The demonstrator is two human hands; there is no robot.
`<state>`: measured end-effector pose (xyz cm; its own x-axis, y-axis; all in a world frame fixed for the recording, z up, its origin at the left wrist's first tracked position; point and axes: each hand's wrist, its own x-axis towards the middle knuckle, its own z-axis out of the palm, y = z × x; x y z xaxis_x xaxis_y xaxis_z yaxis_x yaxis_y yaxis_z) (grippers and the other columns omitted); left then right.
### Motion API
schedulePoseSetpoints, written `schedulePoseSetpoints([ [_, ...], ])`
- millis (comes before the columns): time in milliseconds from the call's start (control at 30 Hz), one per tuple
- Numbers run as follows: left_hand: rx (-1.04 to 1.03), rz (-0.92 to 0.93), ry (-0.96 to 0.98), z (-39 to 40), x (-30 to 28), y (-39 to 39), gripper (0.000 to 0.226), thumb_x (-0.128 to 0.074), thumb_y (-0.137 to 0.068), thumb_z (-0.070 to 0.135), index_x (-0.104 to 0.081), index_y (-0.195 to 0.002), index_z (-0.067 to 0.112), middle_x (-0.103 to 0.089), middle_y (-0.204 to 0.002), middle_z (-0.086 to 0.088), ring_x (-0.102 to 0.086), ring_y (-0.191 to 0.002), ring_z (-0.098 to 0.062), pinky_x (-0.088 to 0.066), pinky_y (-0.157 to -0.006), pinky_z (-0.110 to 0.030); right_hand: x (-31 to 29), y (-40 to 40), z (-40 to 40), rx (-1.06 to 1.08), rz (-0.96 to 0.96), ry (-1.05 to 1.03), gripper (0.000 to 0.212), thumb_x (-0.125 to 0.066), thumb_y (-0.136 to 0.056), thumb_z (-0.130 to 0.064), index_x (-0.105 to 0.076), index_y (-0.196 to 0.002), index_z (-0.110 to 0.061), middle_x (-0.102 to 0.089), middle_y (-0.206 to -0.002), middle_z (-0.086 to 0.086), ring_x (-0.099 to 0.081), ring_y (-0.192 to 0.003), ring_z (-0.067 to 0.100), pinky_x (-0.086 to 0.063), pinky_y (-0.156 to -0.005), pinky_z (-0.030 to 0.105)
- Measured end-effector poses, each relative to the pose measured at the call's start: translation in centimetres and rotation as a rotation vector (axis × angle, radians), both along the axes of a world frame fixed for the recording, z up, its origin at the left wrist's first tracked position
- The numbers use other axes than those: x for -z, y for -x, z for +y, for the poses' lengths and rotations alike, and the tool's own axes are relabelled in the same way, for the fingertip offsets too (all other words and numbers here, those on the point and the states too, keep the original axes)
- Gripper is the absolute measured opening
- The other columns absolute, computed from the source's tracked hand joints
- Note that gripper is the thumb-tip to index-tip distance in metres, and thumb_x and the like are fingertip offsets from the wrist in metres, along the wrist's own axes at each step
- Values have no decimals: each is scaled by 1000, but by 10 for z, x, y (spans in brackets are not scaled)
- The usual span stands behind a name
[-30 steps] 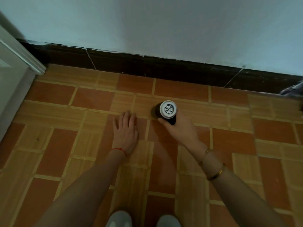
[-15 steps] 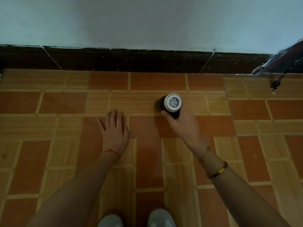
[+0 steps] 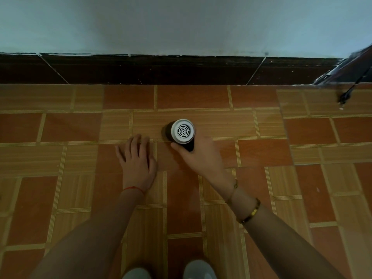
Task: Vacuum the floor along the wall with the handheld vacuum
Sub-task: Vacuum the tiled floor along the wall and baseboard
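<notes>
The handheld vacuum (image 3: 182,131) is a small black cylinder with a round white grilled end facing up at me. It stands nose-down on the orange and wood-pattern tiled floor (image 3: 261,178), about one tile row from the dark skirting (image 3: 161,70) under the pale wall (image 3: 181,23). My right hand (image 3: 203,156) is shut around the vacuum's black body from the near side. My left hand (image 3: 137,160) lies flat on the floor just left of it, palm down, fingers slightly apart, holding nothing.
A dark object with a thin black cord (image 3: 351,89) leans in at the upper right by the skirting. The toes of my two light shoes (image 3: 169,272) show at the bottom edge.
The view has shifted right along the wall: the white door frame on the left is gone and the dark object on the right has come in. Both hands and the vacuum moved right with it.
</notes>
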<state>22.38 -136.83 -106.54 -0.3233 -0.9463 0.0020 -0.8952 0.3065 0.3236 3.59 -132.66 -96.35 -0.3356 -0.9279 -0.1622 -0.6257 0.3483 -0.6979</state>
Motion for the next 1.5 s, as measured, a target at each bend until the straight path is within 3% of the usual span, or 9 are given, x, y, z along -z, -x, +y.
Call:
schedulePoseSetpoints([
  [133, 0, 11, 16, 1, -2, 1, 54, -35, -93, 32, -43, -144, 16, -37, -153, -9, -26, -146, -29, -6, -119, -64, 2, 15, -4, 105, -16, 7, 64, -67, -84, -52, -46, -136, -21, -68, -115, -4, -64, -103, 16, -55, -81, 36],
  [233, 1, 4, 25, 0, -2, 1, 55, -36, -93, 32, -43, -144, 15, -38, -153, -10, -28, -145, -30, -6, -119, -64, 1, 33, -12, 194, 4, 40, 60, -66, -85, -51, -49, -134, -21, -68, -111, -4, -63, -99, 14, -52, -74, 29],
  [400, -4, 3, 18, 0, -2, 2, 54, -36, -93, 32, -43, -144, 16, -37, -153, -8, -27, -146, -29, -6, -119, -64, 1, 50, -33, 290, 3, 105, 62, -67, -86, -44, -45, -137, -16, -65, -119, -1, -62, -107, 17, -46, -77, 24],
  [567, -6, 9, 12, 0, -2, 2, 54, -35, -93, 33, -42, -145, 17, -37, -153, -8, -27, -146, -29, -6, -119, -64, 1, 36, -48, 205, 6, 88, 65, -67, -85, -48, -44, -136, -16, -66, -119, 1, -63, -107, 20, -54, -82, 36],
  [733, -7, -3, 8, 1, -2, 2, 55, -36, -93, 35, -42, -145, 17, -35, -154, -9, -26, -146, -29, -6, -119, -64, 3, 15, -32, 61, -14, 53, 68, -67, -84, -51, -45, -139, -16, -67, -120, -1, -63, -107, 17, -55, -83, 32],
  [933, 2, -25, 13, 2, -4, 2, 58, -36, -92, 41, -42, -144, 16, -36, -154, -11, -27, -145, -31, -8, -118, -64, 0, 11, 4, 62, -22, -7, 63, -65, -83, -55, -50, -133, -20, -69, -114, -3, -64, -103, 17, -54, -79, 32],
  [1100, 24, -71, 4, 3, -5, 3, 63, -38, -91, 46, -41, -144, 13, -37, -152, -14, -27, -145, -34, -11, -117, -67, -4, 24, 34, 197, -62, 10, 63, -70, -84, -46, -47, -135, -18, -68, -114, -2, -64, -102, 16, -50, -74, 24],
  [1333, 78, -70, -4, 15, -9, 17, 67, -33, -91, 51, -41, -144, 10, -37, -151, -16, -26, -145, -36, -12, -118, -63, -10, 64, 59, 427, -24, 1, 63, -67, -84, -49, -42, -135, -23, -68, -114, 0, -64, -104, 22, -55, -83, 43],
  [1500, 226, -33, 6, 22, -12, 45, 61, -34, -94, 46, -43, -143, 12, -38, -151, -16, -30, -143, -35, -17, -117, -63, -12, 77, 60, 477, 3, 9, 62, -67, -85, -46, -44, -136, -19, -67, -117, 1, -63, -107, 23, -53, -84, 39],
])
